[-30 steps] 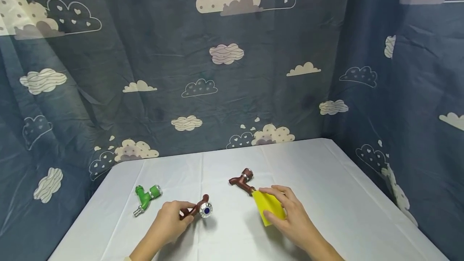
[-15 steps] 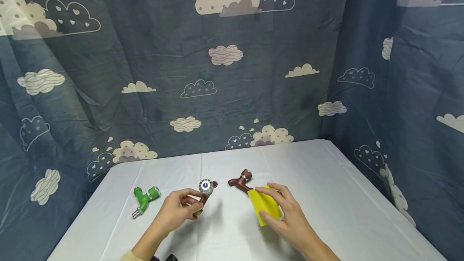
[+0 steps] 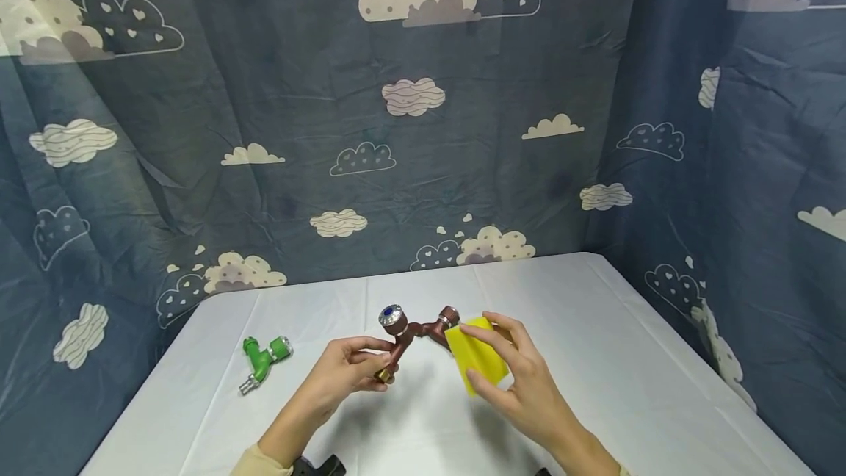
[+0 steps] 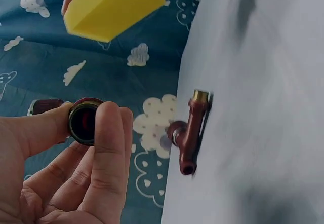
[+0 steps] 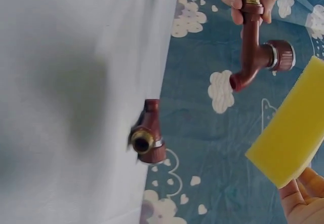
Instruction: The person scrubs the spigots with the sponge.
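My left hand (image 3: 353, 373) pinches a brown faucet (image 3: 400, 340) by its brass-threaded end, holding it above the table with the knob up and the spout to the right. In the left wrist view the open end of this faucet (image 4: 82, 123) sits between thumb and fingers. My right hand (image 3: 529, 380) grips a yellow sponge (image 3: 477, 355) between thumb and fingertips, off the table. A second brown faucet (image 5: 151, 133) lies on the table beyond the hands, partly hidden by the sponge in the head view. Sponge and held faucet are apart in the right wrist view.
A green faucet (image 3: 263, 362) with a silver end lies on the left of the white-covered table (image 3: 562, 300). Dark blue cloud-patterned cloth (image 3: 463, 167) hangs behind and on both sides. A black object (image 3: 320, 466) shows by the left wrist.
My left hand has lifted the brown faucet and moved it right and away, turning it so its knob points up. The right hand has raised the sponge slightly. The green faucet stays put.
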`<move>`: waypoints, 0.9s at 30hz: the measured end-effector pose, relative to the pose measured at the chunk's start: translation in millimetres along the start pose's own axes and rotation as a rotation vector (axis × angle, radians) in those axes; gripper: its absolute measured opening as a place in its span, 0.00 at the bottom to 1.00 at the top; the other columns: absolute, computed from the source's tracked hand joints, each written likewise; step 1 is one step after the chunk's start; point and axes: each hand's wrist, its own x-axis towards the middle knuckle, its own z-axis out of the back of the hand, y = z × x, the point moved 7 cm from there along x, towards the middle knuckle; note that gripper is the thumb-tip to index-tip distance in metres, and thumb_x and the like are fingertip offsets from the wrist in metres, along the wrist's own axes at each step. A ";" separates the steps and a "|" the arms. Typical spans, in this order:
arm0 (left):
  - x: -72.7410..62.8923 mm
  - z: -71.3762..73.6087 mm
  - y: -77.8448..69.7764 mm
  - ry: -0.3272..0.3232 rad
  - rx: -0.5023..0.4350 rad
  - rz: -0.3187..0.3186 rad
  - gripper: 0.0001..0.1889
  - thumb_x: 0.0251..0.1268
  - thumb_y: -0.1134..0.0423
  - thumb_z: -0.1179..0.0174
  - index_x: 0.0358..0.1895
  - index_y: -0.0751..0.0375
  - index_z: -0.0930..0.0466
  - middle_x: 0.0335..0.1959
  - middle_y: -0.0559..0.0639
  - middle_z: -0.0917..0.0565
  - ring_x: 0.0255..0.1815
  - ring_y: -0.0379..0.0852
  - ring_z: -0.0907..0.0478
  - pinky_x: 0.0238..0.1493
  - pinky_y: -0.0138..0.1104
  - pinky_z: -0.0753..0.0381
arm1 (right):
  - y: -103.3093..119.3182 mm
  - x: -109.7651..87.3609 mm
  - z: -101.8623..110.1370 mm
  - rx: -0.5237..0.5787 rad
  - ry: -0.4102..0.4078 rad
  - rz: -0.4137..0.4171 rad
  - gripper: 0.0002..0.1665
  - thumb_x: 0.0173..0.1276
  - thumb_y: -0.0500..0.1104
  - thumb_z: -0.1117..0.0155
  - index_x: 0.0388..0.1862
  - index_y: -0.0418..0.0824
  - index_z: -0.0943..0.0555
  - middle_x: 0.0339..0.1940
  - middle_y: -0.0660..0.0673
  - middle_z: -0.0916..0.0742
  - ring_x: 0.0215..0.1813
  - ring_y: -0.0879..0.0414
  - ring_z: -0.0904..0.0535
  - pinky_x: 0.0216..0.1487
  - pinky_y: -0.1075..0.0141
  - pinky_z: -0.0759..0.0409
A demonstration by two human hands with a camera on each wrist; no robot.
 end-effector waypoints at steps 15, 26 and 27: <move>6.2 -36.4 0.6 0.125 -0.184 0.035 0.21 0.78 0.65 0.35 0.65 0.77 0.20 0.46 0.58 0.07 0.40 0.43 0.08 0.45 0.31 0.07 | 25.7 22.2 -18.3 0.031 -0.025 0.235 0.37 0.65 0.38 0.21 0.73 0.57 0.19 0.78 0.38 0.26 0.68 0.44 0.19 0.57 0.59 0.09; 7.6 -46.8 0.8 0.147 -0.285 0.050 0.17 0.80 0.65 0.37 0.63 0.72 0.17 0.41 0.49 0.07 0.41 0.41 0.08 0.45 0.28 0.08 | 37.3 12.6 -28.5 -0.052 0.026 0.364 0.42 0.59 0.36 0.18 0.71 0.61 0.18 0.80 0.38 0.27 0.67 0.43 0.18 0.62 0.52 0.09; 7.5 -46.8 0.2 0.147 -0.288 0.051 0.16 0.80 0.65 0.37 0.63 0.71 0.17 0.41 0.49 0.07 0.40 0.41 0.08 0.45 0.28 0.08 | 37.8 12.2 -28.5 -0.060 0.024 0.378 0.43 0.58 0.36 0.17 0.71 0.61 0.18 0.79 0.37 0.27 0.67 0.42 0.18 0.62 0.51 0.09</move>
